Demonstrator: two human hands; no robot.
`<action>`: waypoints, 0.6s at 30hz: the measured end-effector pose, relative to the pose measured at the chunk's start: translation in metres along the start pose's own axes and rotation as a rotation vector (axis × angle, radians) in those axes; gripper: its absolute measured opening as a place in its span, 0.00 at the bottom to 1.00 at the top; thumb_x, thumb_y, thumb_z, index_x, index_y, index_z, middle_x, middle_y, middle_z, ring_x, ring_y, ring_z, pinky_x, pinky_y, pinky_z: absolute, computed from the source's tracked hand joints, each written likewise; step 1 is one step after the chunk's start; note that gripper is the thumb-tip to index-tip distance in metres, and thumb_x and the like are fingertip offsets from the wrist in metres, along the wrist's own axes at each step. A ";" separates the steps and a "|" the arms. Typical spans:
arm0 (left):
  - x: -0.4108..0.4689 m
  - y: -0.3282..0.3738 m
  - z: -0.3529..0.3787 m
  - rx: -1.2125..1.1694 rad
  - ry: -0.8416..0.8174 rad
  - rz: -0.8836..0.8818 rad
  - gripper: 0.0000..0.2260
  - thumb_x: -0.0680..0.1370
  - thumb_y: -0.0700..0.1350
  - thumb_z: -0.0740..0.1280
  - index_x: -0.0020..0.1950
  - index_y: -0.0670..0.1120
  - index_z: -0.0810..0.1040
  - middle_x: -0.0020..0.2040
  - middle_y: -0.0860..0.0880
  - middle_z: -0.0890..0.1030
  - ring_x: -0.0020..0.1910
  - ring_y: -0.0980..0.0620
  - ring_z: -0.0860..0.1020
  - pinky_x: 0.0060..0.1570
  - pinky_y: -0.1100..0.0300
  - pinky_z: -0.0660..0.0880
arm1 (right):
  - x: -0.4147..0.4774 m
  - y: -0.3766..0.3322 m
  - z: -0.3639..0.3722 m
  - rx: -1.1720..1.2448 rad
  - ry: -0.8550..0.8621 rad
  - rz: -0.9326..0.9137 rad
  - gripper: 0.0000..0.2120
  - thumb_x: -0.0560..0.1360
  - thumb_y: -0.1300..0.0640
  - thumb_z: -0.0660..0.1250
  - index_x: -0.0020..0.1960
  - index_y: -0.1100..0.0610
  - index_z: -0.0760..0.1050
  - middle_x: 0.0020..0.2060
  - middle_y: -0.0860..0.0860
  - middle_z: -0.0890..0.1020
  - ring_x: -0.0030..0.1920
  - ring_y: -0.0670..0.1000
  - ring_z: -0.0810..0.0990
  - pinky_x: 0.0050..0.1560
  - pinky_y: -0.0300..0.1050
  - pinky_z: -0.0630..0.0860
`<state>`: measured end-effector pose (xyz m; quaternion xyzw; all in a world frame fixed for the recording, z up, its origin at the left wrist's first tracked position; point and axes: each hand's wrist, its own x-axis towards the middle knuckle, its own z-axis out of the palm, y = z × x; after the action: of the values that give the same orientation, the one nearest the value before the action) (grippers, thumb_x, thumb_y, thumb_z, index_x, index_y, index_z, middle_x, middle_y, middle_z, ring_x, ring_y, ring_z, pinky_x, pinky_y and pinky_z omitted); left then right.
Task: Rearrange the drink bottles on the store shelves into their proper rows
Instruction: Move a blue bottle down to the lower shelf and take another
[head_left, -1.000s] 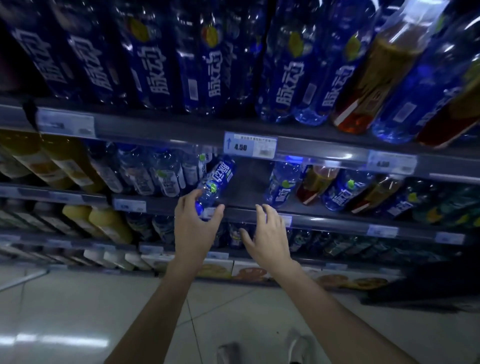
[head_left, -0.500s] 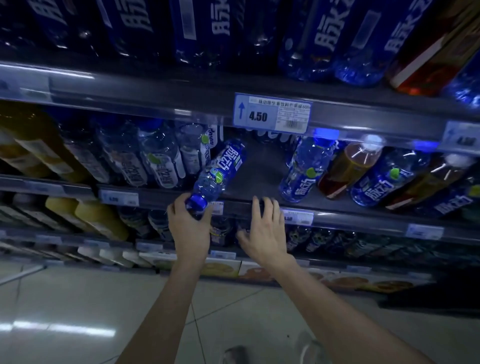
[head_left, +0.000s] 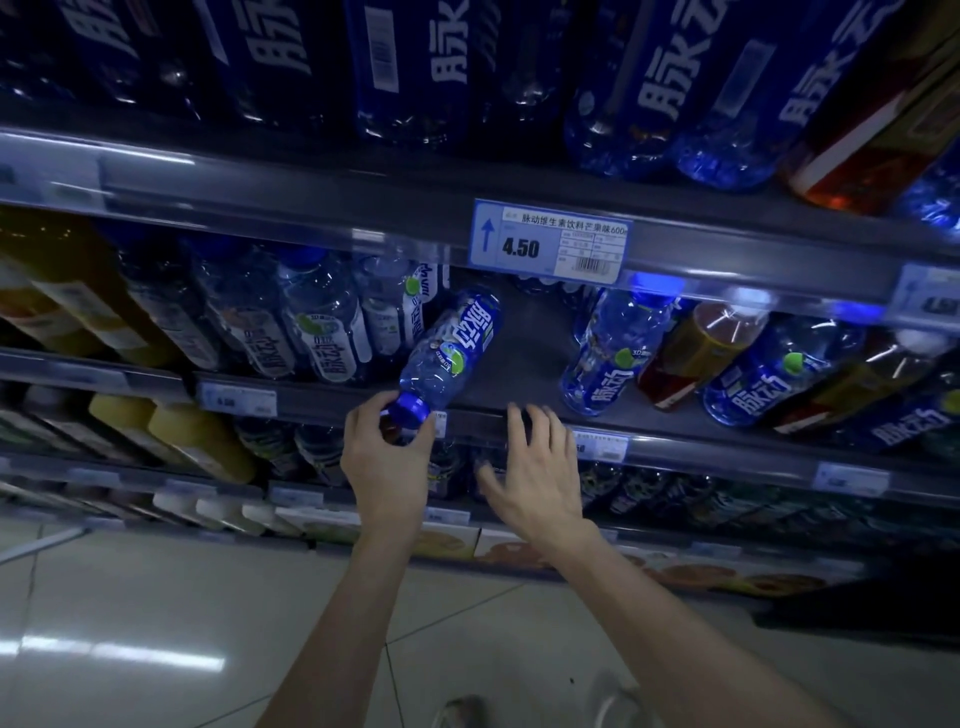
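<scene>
Head view: the left hand (head_left: 387, 462) pinches the blue cap (head_left: 408, 408) of a blue bottle (head_left: 449, 353), which lies tipped with its base far, in a gap on the middle shelf (head_left: 524, 358). The right hand (head_left: 535, 478) hovers just right of it, fingers (head_left: 519, 426) spread, holding nothing. The step looks like straightening this stray; next it needs standing upright in its row. Bottle labels read 脉动; the price tag (head_left: 550, 244) reads 4.50 and 脉动维生素饮料芒果味600.

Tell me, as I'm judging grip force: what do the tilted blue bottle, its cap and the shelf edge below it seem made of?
The bottle: clear blue-tinted plastic, glossy; it shows glints and see-through ribbed walls. The cap: opaque blue plastic, probably; solid colour with little shine. The shelf edge: grey with a dull sheen, likely painted metal, though it could be plastic.
</scene>
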<state>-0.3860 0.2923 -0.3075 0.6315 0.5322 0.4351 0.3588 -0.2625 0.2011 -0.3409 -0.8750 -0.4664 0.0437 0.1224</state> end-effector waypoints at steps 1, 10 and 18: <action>0.001 0.002 -0.001 -0.008 0.007 0.022 0.18 0.68 0.41 0.77 0.55 0.47 0.78 0.50 0.51 0.76 0.44 0.69 0.74 0.43 0.79 0.67 | 0.000 -0.001 0.000 -0.002 -0.003 0.000 0.35 0.73 0.41 0.57 0.75 0.56 0.58 0.71 0.56 0.65 0.74 0.58 0.57 0.73 0.58 0.56; 0.012 0.029 -0.012 -0.018 0.014 0.209 0.19 0.68 0.40 0.77 0.57 0.46 0.79 0.52 0.47 0.78 0.47 0.58 0.76 0.49 0.76 0.69 | 0.001 -0.001 -0.001 -0.021 -0.011 -0.006 0.36 0.74 0.36 0.53 0.75 0.57 0.59 0.70 0.56 0.66 0.73 0.58 0.58 0.73 0.58 0.56; 0.027 0.071 -0.019 -0.063 -0.010 0.371 0.19 0.70 0.41 0.76 0.60 0.43 0.79 0.55 0.50 0.77 0.52 0.53 0.78 0.56 0.65 0.74 | -0.001 0.001 -0.002 -0.023 -0.014 -0.011 0.38 0.75 0.31 0.49 0.75 0.55 0.58 0.70 0.55 0.66 0.73 0.58 0.59 0.73 0.60 0.57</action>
<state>-0.3770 0.3064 -0.2309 0.7094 0.3907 0.5072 0.2946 -0.2617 0.1992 -0.3395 -0.8734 -0.4726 0.0438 0.1091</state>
